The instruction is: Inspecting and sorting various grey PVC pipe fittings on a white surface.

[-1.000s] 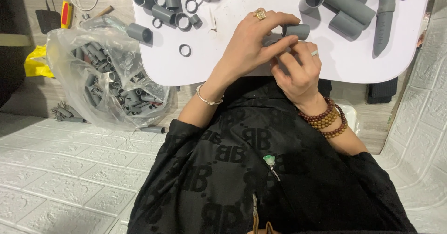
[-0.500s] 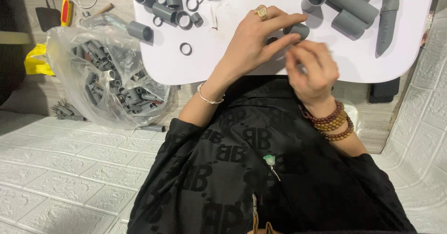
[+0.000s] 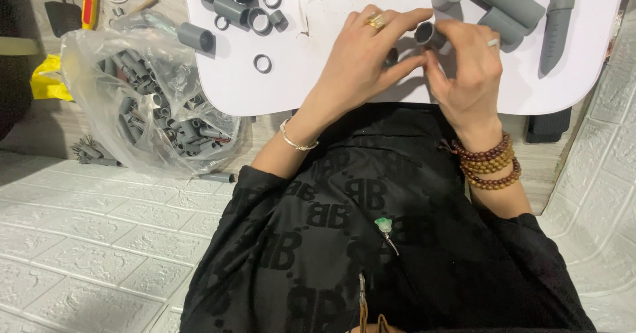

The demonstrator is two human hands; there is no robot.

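Both hands meet over a white table (image 3: 318,88). My left hand (image 3: 361,61), with a gold ring, and my right hand (image 3: 467,68), with a silver ring, together hold a short grey pipe piece (image 3: 429,33) just above the tabletop. The left fingers reach across it from the left and the right thumb presses its near side. Much of the piece is hidden by the fingers. A small dark part shows under my left fingers, too hidden to name.
Short grey pipe sections and rings (image 3: 242,5) lie at the table's far left, one loose ring (image 3: 262,62) nearer. Longer grey pipes (image 3: 500,1) and a long grey bar (image 3: 556,21) lie far right. A clear plastic bag of grey fittings (image 3: 152,108) sits on the floor left.
My right hand has risen from the table's near edge to the pipe piece. The left hand stays on the piece, fingers stretched further across it.
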